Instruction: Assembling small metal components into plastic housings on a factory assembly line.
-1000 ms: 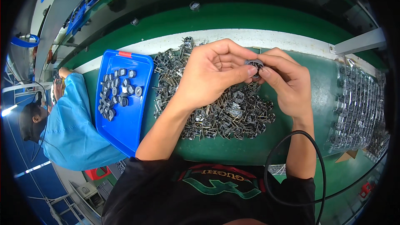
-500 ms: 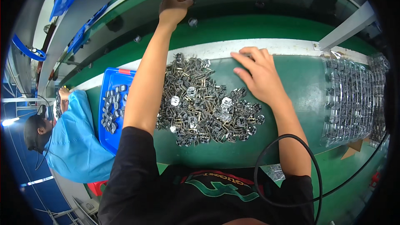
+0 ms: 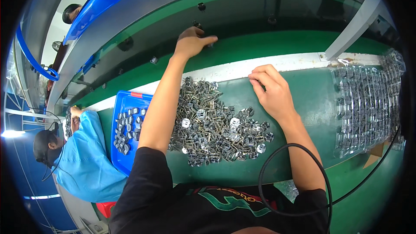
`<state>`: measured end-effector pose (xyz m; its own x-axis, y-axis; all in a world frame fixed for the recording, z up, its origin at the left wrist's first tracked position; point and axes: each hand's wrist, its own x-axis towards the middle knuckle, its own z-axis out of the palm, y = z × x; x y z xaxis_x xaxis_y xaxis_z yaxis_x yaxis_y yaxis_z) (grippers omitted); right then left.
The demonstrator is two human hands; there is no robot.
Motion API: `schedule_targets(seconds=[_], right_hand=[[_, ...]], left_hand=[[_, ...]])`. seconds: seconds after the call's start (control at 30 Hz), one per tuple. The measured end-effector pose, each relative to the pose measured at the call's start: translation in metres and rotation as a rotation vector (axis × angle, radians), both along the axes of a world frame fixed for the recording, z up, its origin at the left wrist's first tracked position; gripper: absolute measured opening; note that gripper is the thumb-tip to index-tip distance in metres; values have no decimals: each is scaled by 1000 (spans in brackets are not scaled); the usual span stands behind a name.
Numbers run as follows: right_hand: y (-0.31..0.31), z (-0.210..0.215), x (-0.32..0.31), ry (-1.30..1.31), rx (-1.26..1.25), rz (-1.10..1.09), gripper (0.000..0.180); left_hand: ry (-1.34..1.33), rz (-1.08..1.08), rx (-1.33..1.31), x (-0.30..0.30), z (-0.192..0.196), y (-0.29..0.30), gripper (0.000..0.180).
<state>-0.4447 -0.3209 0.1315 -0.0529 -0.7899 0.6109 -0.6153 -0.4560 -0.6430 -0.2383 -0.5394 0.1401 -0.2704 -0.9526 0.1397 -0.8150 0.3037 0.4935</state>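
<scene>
My left hand [image 3: 193, 43] reaches over the dark conveyor belt [image 3: 242, 19], thumb stretched out to the right, apart from the fingers. Just beyond its fingertips is a small dark part [image 3: 197, 24]; whether they touch it I cannot tell. A paler part is mostly hidden beneath the thumb. Over the green worktop [image 3: 303, 86], near the white rail [image 3: 294, 62], my right hand [image 3: 274, 94] has its fingers curled together, with nothing visible in them. A large heap of small metal-pronged parts [image 3: 216, 125], some with shiny faces, spreads between my arms.
Left of the heap stands a blue tray [image 3: 122, 156] holding several grey parts. Clear plastic trays of parts [image 3: 364, 104] are stacked at the right. A black cable [image 3: 260, 177] loops over my right forearm. A person in blue [image 3: 89, 160] works at the left.
The view has shifted, so the bench sits lower in it. My left hand has drawn back slightly and its thumb has spread from the fingers. My right hand's extended fingers have curled in.
</scene>
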Motion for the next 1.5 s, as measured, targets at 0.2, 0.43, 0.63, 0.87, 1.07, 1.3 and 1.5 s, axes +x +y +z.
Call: schedule_targets(seconds=[0.2,0.43,0.63,0.87,1.07,1.3,1.5], right_hand=[[2,10,10,-106,7,40,11],[8,22,15,-348,-27,91,15],[14,32,26,-239,-99,216,16],[18,29,36,-188,-47,175,16],[16,27,39,-264,6,162,15],[17,17,37,-340,123,265,21],[18,24,39,-618,296,332,30]], left_hand=[[-23,-191,-103,-3,20,49,33],[542,-254,236,-7,61,176,38],[738,-270,439,0,52,200,40],[744,-204,546,1,52,206,37],[799,-235,471,1,56,207,35],[923,-122,699,8,54,201,33],[960,-151,573,8,53,196,24]])
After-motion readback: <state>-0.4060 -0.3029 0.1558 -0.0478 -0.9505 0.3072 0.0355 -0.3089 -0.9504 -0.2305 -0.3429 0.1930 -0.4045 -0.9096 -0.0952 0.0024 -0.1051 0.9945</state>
